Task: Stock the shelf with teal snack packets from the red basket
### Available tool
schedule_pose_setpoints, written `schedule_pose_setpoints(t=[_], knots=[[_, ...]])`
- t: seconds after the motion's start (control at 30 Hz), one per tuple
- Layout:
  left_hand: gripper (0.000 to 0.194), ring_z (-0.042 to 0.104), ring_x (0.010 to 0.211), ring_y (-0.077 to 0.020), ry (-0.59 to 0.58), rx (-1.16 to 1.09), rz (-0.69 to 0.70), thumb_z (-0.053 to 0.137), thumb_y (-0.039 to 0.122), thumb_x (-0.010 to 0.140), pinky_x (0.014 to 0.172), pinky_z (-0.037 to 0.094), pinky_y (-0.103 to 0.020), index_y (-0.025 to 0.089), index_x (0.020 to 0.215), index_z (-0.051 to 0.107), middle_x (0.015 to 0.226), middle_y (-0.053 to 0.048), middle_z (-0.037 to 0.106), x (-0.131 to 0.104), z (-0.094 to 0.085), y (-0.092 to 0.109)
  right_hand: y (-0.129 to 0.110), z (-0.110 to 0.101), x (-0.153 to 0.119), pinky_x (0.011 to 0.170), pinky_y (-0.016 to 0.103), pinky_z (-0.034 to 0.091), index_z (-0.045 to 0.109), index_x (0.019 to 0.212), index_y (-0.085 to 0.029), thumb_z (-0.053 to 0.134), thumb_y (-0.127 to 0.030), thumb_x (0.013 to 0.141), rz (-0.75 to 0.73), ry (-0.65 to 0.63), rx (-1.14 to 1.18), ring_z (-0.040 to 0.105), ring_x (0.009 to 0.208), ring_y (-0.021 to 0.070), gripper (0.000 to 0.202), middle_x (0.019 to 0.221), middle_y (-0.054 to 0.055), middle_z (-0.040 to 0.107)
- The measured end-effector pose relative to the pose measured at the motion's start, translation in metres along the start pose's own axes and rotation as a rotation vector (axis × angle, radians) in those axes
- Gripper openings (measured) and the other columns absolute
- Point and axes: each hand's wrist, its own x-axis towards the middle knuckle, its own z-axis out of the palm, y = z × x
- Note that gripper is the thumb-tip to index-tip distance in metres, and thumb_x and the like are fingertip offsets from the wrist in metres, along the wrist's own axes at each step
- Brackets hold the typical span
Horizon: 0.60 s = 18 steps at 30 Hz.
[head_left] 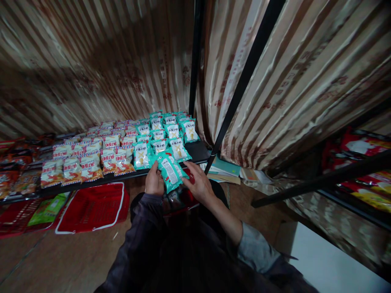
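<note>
A teal snack bag (pixel 170 173) with its back label facing up lies between my two hands at the front edge of the shelf. My left hand (pixel 154 182) grips its left side, fingers partly hidden. At its right edge is my right hand (pixel 200 184), thumb on the bag and fingers curved around the corner. Just behind stand rows of matching teal snack bags (pixel 159 134) with white panels, their fronts facing me. Farther left on the same black shelf (pixel 200 151) are white and orange snack bags (pixel 90 165) in rows.
Dark orange packets (pixel 23 179) fill the shelf's left end. A red basket (pixel 91 207) with a white handle sits on the floor, beside a green packet (pixel 49 209). Black posts (pixel 241 81) rise at the right, before striped curtains (pixel 122 61). A white board-like surface (pixel 332 260) lies lower right.
</note>
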Motion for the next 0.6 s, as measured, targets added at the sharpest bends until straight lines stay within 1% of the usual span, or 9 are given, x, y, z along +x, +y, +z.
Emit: schedule_pose_setpoints(t=[0.03, 0.13, 0.2, 0.27, 0.37, 0.47, 0.53, 0.6], knots=[[0.012, 0.058, 0.102, -0.0182, 0.010, 0.016, 0.022, 0.062, 0.020, 0.070, 0.081, 0.048, -0.023, 0.019, 0.082, 0.062, 0.088, -0.005, 0.067, -0.004, -0.001, 0.001, -0.003, -0.002, 0.000, 0.102, 0.045, 0.035, 0.047, 0.128, -0.024, 0.055, -0.028, 0.080, -0.066, 0.005, -0.056, 0.044, 0.120, 0.0251, 0.050, 0.131, 0.009, 0.049], [0.025, 0.053, 0.111, -0.0200, 0.023, 0.083, 0.092, 0.066, 0.005, 0.058, 0.083, 0.046, -0.022, 0.020, 0.078, 0.064, 0.090, -0.004, 0.067, -0.015, -0.004, 0.006, -0.009, -0.003, 0.000, 0.102, 0.046, 0.035, 0.049, 0.127, -0.025, 0.050, -0.027, 0.084, -0.197, -0.022, -0.120, 0.043, 0.122, 0.0245, 0.044, 0.133, 0.007, 0.048], [0.025, 0.050, 0.114, -0.0209, 0.024, 0.115, 0.119, 0.065, 0.003, 0.057, 0.085, 0.045, -0.023, 0.020, 0.076, 0.064, 0.094, -0.004, 0.067, -0.020, -0.002, 0.009, -0.012, -0.001, -0.001, 0.101, 0.046, 0.036, 0.050, 0.127, -0.025, 0.048, -0.028, 0.086, -0.238, -0.046, -0.126, 0.043, 0.122, 0.0242, 0.041, 0.131, 0.008, 0.050], [0.019, 0.049, 0.115, -0.0227, 0.021, 0.147, 0.130, 0.065, 0.007, 0.060, 0.087, 0.045, -0.025, 0.018, 0.074, 0.064, 0.098, -0.006, 0.067, -0.025, 0.003, 0.011, -0.013, 0.002, -0.003, 0.101, 0.045, 0.037, 0.050, 0.127, -0.022, 0.048, -0.029, 0.086, -0.250, -0.062, -0.121, 0.043, 0.122, 0.0243, 0.042, 0.130, 0.010, 0.051], [0.012, 0.051, 0.114, -0.0254, 0.000, 0.164, 0.110, 0.065, 0.015, 0.065, 0.086, 0.046, -0.028, 0.017, 0.077, 0.063, 0.107, -0.009, 0.065, -0.030, 0.013, 0.012, -0.014, 0.005, -0.005, 0.102, 0.046, 0.037, 0.043, 0.132, -0.019, 0.050, -0.034, 0.085, -0.235, -0.061, -0.095, 0.042, 0.124, 0.0257, 0.050, 0.132, 0.013, 0.049], [0.019, 0.053, 0.112, -0.0251, -0.077, 0.125, 0.083, 0.061, 0.026, 0.072, 0.080, 0.048, -0.028, 0.017, 0.089, 0.064, 0.114, -0.009, 0.062, -0.032, 0.017, 0.008, -0.016, 0.006, -0.006, 0.103, 0.046, 0.036, 0.034, 0.137, -0.019, 0.056, -0.037, 0.081, -0.180, -0.057, -0.065, 0.041, 0.125, 0.0268, 0.063, 0.134, 0.013, 0.046], [0.028, 0.052, 0.113, -0.0239, -0.151, 0.113, 0.119, 0.055, 0.035, 0.078, 0.081, 0.048, -0.028, 0.018, 0.099, 0.064, 0.117, -0.009, 0.061, -0.031, 0.016, 0.001, -0.018, 0.005, -0.006, 0.102, 0.045, 0.036, 0.030, 0.139, -0.020, 0.060, -0.038, 0.077, -0.110, -0.066, -0.039, 0.043, 0.124, 0.0271, 0.071, 0.135, 0.013, 0.045], [0.036, 0.050, 0.116, -0.0229, -0.219, 0.122, 0.169, 0.048, 0.043, 0.082, 0.085, 0.046, -0.030, 0.020, 0.105, 0.063, 0.120, -0.008, 0.059, -0.030, 0.013, -0.006, -0.019, 0.004, -0.006, 0.101, 0.044, 0.038, 0.027, 0.140, -0.020, 0.062, -0.038, 0.075, -0.022, -0.083, 0.000, 0.044, 0.122, 0.0277, 0.076, 0.136, 0.012, 0.045]])
